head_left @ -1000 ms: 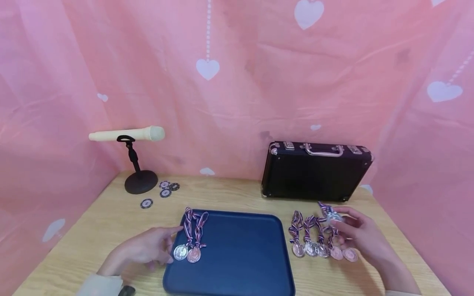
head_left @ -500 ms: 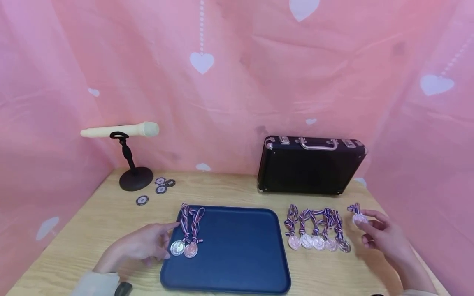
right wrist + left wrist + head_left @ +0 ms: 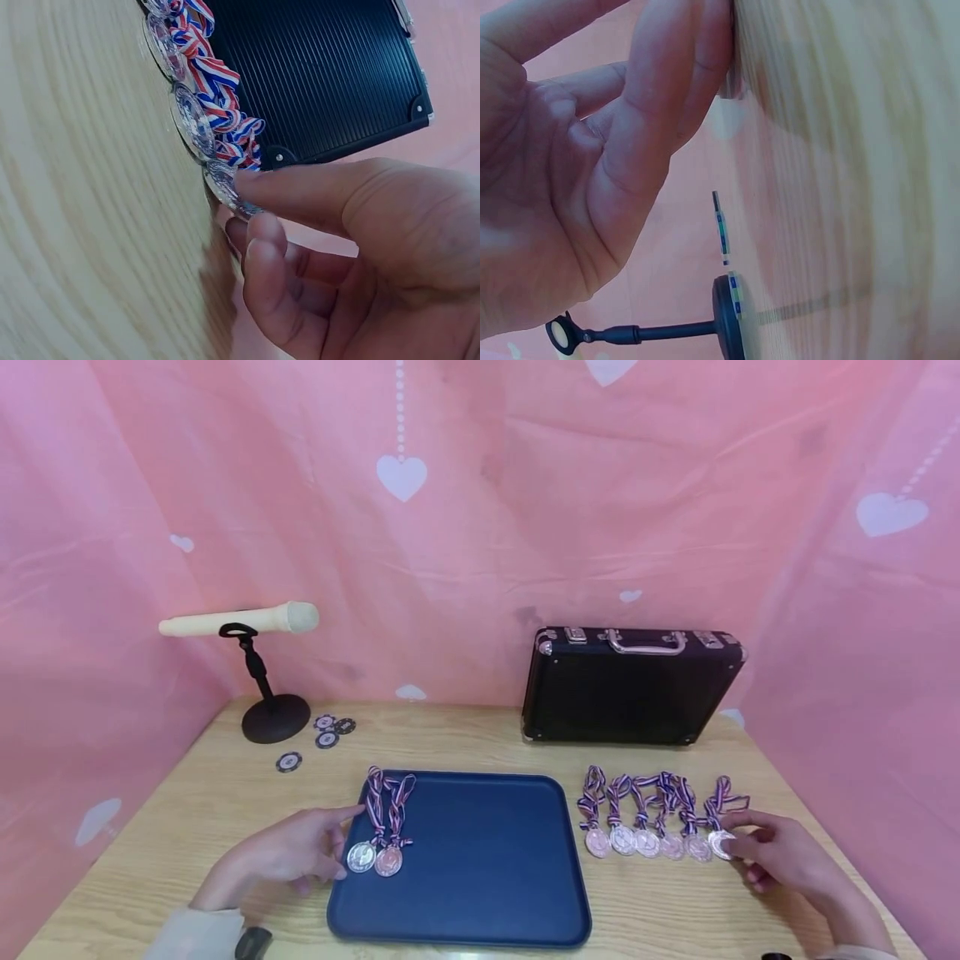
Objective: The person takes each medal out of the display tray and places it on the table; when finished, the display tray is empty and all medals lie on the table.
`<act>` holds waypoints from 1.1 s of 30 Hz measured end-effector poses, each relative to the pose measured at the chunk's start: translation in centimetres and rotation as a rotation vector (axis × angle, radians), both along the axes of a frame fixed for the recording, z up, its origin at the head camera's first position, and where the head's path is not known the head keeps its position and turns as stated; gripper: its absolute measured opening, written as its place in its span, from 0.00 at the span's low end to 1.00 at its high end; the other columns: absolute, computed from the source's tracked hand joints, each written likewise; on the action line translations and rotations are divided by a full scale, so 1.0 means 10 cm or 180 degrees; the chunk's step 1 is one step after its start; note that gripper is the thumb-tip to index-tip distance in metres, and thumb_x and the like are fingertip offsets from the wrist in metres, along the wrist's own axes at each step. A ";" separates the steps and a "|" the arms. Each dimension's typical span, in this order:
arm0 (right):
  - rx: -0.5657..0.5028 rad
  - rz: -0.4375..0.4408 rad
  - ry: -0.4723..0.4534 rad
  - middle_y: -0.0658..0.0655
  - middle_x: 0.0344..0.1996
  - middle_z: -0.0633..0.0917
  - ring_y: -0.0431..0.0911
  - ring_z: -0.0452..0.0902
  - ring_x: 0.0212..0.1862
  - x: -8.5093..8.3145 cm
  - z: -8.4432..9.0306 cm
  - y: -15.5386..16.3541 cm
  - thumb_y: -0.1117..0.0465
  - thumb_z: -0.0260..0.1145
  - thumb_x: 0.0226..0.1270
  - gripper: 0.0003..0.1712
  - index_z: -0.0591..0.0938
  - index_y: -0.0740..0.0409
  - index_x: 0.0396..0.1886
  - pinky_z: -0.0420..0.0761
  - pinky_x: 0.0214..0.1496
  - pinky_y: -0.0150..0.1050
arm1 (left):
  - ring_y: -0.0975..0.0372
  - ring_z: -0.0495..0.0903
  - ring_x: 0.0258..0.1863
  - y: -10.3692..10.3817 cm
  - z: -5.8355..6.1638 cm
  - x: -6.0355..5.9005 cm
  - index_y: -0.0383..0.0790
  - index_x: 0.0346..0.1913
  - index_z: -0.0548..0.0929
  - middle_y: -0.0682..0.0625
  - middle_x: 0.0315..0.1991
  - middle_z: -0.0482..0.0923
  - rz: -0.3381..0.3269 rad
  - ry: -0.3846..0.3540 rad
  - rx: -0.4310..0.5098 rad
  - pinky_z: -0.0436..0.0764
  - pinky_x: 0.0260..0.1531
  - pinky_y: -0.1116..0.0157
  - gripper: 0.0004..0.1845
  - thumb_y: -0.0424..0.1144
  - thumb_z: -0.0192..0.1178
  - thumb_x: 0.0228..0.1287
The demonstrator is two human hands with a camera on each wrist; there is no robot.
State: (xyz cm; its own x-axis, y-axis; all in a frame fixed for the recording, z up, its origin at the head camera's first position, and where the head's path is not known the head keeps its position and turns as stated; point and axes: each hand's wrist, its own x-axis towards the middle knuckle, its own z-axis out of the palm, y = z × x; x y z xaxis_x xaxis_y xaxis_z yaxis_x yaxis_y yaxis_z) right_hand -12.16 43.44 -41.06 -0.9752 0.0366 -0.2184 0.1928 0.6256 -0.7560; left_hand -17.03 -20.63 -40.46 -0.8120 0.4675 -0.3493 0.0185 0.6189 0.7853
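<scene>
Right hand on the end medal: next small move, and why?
I'd probably have the right hand let the end medal go: it seems lined up with the medals beside it, its ribbon spread out behind.

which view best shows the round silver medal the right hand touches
Right wrist: the round silver medal appears large there, partly covered by the right hand. The head view shows it small, also partly covered; the left wrist view lacks it.

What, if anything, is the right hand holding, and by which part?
The right hand pinches the rightmost medal by the edge of its metal disc.
</scene>
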 end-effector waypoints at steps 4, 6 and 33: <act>0.0212 0.0028 0.0090 0.55 0.26 0.82 0.42 0.78 0.23 -0.02 0.02 -0.02 0.66 0.67 0.74 0.23 0.76 0.79 0.60 0.85 0.27 0.38 | 0.55 0.81 0.28 -0.01 0.00 0.01 0.37 0.83 0.61 0.45 0.36 0.75 0.0077 -0.0040 -0.0026 0.84 0.18 0.60 0.50 0.25 0.74 0.59; 0.0311 0.0038 0.0126 0.55 0.25 0.82 0.41 0.77 0.23 -0.04 0.02 -0.03 0.65 0.68 0.74 0.21 0.78 0.77 0.58 0.85 0.27 0.37 | 0.56 0.81 0.27 -0.02 0.00 0.02 0.37 0.83 0.61 0.45 0.35 0.75 0.0110 -0.0051 -0.0028 0.84 0.18 0.61 0.50 0.25 0.74 0.58; 0.0562 0.0374 0.0782 0.56 0.29 0.85 0.42 0.78 0.20 -0.20 0.42 -1.15 0.61 0.73 0.70 0.18 0.86 0.65 0.56 0.80 0.19 0.37 | 0.59 0.77 0.18 0.03 0.01 -0.02 0.39 0.83 0.60 0.46 0.34 0.78 -0.0037 0.0062 -0.0079 0.79 0.15 0.65 0.49 0.25 0.72 0.60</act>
